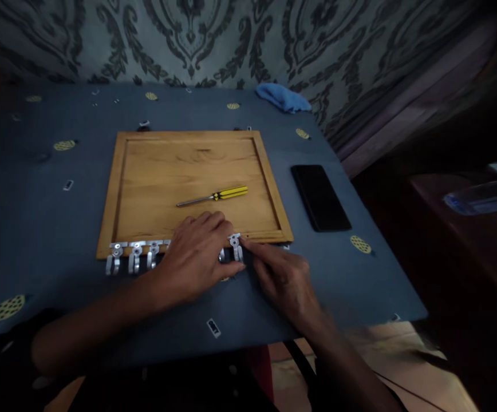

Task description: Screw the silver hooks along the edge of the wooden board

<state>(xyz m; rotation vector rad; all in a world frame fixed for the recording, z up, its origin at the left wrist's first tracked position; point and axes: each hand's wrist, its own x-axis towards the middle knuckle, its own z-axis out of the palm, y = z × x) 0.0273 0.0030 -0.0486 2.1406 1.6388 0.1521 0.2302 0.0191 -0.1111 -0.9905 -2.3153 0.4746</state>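
A metal hook rail (123,245) runs along the near edge of a framed wooden board (166,171). The left hand (199,246) covers the rail's middle, blocking sight of it; I cannot tell whether it grips. A yellow-handled screwdriver (230,193) lies inside the frame. The right hand (285,274), index finger extended, meets the rail's right end; any pinch is hidden. Rightward: blue cloth (283,97) far, black phone (320,197) nearer, then a clear bottle (476,201), contents too dim to tell.

The left sleeve (6,352) is black with a few pale spots, the dark garment (188,384) similarly spotted.
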